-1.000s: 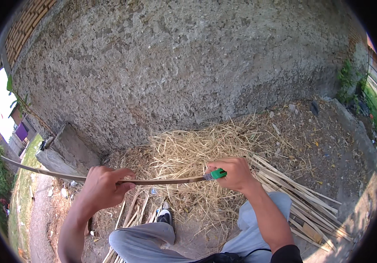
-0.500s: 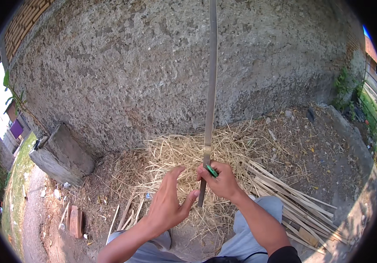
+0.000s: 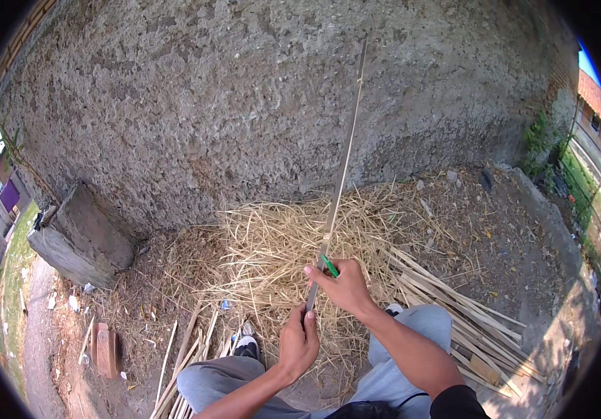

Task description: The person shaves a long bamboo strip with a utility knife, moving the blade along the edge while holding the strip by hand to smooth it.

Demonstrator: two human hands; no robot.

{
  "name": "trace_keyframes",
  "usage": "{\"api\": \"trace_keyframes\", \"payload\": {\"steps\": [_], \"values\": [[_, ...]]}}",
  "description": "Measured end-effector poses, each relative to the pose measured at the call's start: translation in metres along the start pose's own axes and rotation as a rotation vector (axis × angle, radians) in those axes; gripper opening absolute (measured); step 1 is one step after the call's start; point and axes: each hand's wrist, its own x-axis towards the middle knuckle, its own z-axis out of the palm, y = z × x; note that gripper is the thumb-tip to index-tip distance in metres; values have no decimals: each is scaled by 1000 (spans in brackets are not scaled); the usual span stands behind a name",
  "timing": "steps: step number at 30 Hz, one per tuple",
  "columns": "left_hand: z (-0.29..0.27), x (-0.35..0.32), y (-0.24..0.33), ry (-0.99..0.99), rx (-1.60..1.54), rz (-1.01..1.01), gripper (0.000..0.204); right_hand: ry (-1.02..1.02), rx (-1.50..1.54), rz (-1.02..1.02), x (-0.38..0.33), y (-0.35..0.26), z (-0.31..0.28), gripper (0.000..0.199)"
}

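Head view: left hand (image 3: pixel 298 346) grips the lower end of a strip (image 3: pixel 339 185) slanting up before the wall (image 3: pixel 230 133); right hand (image 3: pixel 348 288) clasps a green tool (image 3: pixel 330 266), apparently a cutter, against it; steady, even pressure should suit

We can read no text, label, number or sign. On green tool (image 3: pixel 330 266) and long strip (image 3: pixel 343 167): no letters we can make out. Same for rough wall (image 3: pixel 209 112) and shoe (image 3: pixel 247 348). Blue scrap (image 3: pixel 226 305) on ground: too small for us to read.
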Motion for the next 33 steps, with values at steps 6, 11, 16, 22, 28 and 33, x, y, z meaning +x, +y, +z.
{"api": "trace_keyframes", "payload": {"steps": [6, 11, 16, 22, 28, 33], "values": [[-6, -11, -9, 76, -56, -28, 22, -151, 28, 145, 0, -6, -8, 28], [-12, -18, -23, 143, -184, -50, 21, -216, -200, 25, -2, -30, -33, 34], [-19, -20, -30, 149, -192, -53, 21, 71, 84, -39, 23, -22, -40, 46], [-41, -5, -26, 55, 39, -53, 23, 150, 505, 211, 47, -6, -33, 23], [-78, 25, -16, 158, 271, 17, 25, 283, 531, 245, 55, 4, -37, 19], [-94, 43, -17, 526, 707, 519, 24, 369, 593, 232, 41, -8, -38, 23]]}}
